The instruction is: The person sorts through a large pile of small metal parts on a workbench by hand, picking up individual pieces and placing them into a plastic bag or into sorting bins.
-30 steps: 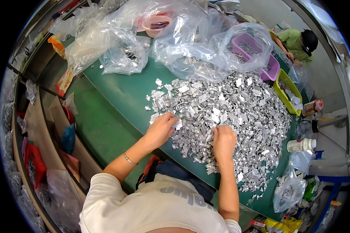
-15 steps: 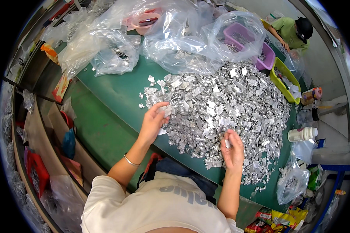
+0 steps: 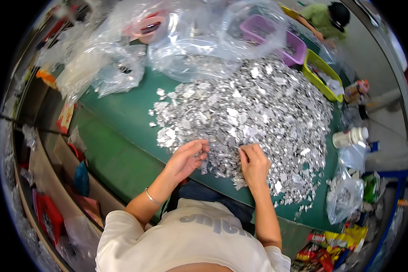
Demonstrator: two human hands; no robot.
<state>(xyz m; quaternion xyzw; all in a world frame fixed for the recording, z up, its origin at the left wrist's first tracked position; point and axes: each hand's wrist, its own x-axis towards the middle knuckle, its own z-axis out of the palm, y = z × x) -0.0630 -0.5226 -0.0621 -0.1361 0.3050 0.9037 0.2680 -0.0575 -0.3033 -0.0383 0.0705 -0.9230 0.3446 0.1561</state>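
A broad heap of small, flat, silvery metal pieces (image 3: 258, 113) covers much of the green table (image 3: 118, 106). At the heap's near left edge is my left hand (image 3: 187, 159), palm turned inward and fingers curled together. Whatever lies within those fingers is too small to make out. My right hand (image 3: 255, 167) hovers over the near edge of the heap, back upward, thumb and fingers pinched. Its fingertips meet the pieces, and what they pinch is hidden.
Clear plastic bags (image 3: 190, 59) lie along the far side. Beyond the heap stand a purple basket (image 3: 297, 50) and a lime-green basket (image 3: 322, 84). A white bottle (image 3: 350, 137) is at the right edge. Across the table, a person in green (image 3: 322, 20) works.
My left hand has come back toward me from the heap's left side. My right hand has moved left, turning from palm-up to back-up. The two hands are closer together.
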